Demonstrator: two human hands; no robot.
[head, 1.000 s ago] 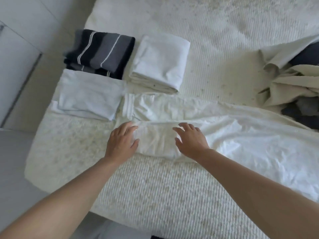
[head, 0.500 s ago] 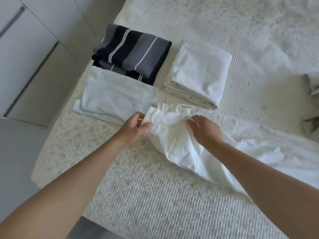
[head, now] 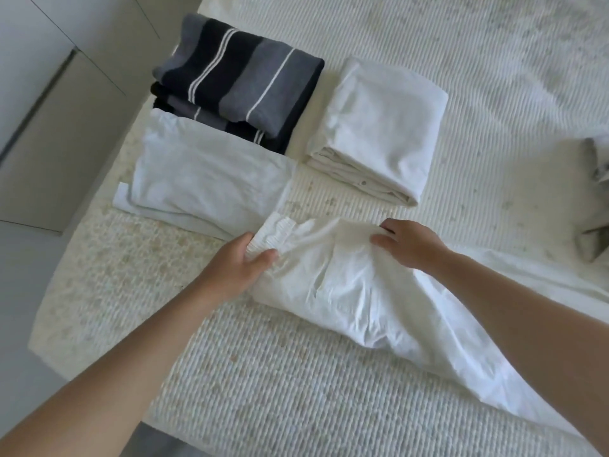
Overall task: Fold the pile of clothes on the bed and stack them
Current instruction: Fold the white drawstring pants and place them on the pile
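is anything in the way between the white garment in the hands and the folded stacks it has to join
Nothing visible. The left hand and right hand already grip the white garment. Only bare bedspread lies between it and the white folded stack; the pale folded piece sits right beside it.

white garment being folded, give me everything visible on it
The white garment looks like thin, wrinkled woven cloth with a ribbed elastic band at its left end. It lies partly lifted on the bed cover, trailing right out of frame. The left hand pinches the band; the right hand grips its upper edge.
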